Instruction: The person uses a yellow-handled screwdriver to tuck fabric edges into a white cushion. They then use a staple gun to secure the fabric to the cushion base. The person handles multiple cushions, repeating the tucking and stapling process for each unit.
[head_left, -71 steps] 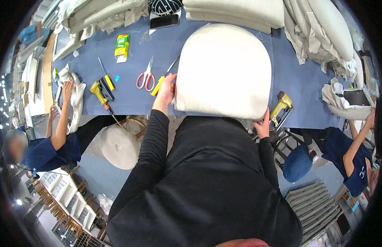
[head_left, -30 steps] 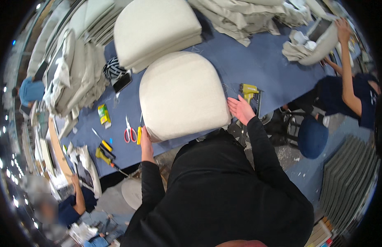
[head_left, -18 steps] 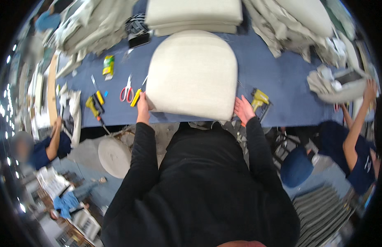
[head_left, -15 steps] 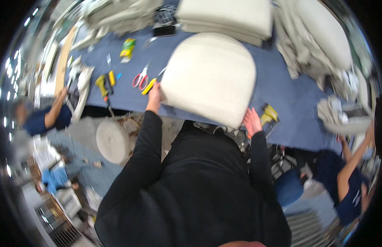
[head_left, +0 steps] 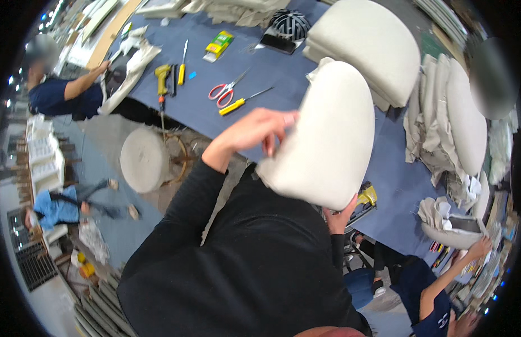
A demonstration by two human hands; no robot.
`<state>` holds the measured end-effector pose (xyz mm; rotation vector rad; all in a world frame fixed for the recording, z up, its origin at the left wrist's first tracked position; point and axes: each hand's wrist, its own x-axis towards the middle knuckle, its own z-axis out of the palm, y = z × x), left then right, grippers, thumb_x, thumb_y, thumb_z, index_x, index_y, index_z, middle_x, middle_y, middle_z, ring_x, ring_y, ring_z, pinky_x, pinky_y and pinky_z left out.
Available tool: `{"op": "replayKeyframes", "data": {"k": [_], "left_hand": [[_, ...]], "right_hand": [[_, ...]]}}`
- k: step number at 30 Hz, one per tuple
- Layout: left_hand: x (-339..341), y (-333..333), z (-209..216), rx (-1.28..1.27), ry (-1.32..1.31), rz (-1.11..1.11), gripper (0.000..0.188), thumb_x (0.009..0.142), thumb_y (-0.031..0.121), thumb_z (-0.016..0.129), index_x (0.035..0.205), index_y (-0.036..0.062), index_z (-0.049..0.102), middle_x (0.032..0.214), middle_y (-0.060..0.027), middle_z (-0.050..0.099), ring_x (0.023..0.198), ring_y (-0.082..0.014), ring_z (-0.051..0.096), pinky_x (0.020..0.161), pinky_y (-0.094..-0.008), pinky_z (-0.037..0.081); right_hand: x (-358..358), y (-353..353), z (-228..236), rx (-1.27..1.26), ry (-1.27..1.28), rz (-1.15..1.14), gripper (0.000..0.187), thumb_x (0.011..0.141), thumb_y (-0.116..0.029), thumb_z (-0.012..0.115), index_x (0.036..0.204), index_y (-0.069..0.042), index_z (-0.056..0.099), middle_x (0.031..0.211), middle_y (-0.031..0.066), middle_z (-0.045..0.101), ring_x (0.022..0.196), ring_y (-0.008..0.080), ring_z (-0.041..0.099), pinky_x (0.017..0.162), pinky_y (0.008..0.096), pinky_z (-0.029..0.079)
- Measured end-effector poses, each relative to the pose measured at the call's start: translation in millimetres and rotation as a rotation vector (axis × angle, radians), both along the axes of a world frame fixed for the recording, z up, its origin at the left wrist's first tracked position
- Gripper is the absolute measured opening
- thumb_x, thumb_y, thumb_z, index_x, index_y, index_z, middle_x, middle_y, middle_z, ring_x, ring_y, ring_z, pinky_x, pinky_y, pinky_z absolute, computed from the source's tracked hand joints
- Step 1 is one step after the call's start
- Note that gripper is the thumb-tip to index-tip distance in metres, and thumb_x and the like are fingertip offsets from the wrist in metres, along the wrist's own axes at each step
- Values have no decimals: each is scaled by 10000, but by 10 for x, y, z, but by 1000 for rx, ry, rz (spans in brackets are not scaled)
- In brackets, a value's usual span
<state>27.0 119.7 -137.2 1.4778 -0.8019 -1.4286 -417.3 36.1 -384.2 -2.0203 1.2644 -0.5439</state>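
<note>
A cream upholstered seat cushion [head_left: 328, 135] stands tilted over the table's near edge, its rounded end pointing away. My right hand [head_left: 340, 218] grips its lower right corner, with part of the fingers hidden by the cushion. At the left side, my left hand [head_left: 255, 132] is slightly blurred, fingers bent and apart, the tips at the cushion's edge. Beyond that hand lie a screwdriver [head_left: 233, 106] with a yellow handle and red-handled scissors [head_left: 227, 92]. A yellow staple gun [head_left: 366, 195] rests on the table beside my right hand.
On the blue-grey table [head_left: 204, 50] are another yellow pneumatic gun [head_left: 162, 81], a yellow-handled tool [head_left: 182, 70] and a yellow-green packet [head_left: 218, 45]. Stacked cushions [head_left: 367, 45] and draped fabric covers [head_left: 432, 112] stand behind. Co-workers work at left [head_left: 64, 92] and right [head_left: 423, 286]. A round stool [head_left: 143, 160] stands left.
The cushion has been raised from lying on the table and turned to a steeper tilt. My left hand has come off its corner to its side edge. The view has shifted.
</note>
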Motion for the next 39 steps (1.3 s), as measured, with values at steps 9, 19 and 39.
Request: {"op": "replayKeyframes", "data": {"k": [9,19,39], "left_hand": [[-280,-1621,507,-1004,-1434,-540,614,820,34,768,1407,197,690,1550,-41,608,1509,-340,490,1262,-516,404],[-697,-1640,2050,-1076,-1338,-579,521,566,243,908,1033,43,791,913,-149,773,890,-358,737,817,-450,584],[-342,-1252,1406,-442,-1157,-531,687,751,250,927,1370,85,679,1226,-176,769,1145,-402,730,980,-451,565]], "right_hand": [[348,166,247,-39,-57,-379,1019,764,-8,874,1662,-89,401,1635,189,509,1524,377,493,1210,438,468],[611,-273,840,-235,-499,-642,481,944,-113,775,1403,7,695,1405,179,740,1273,259,724,1093,384,540],[395,-175,-564,270,-358,-551,375,917,-143,803,1279,-57,762,1197,152,791,1148,294,751,1004,414,584]]}}
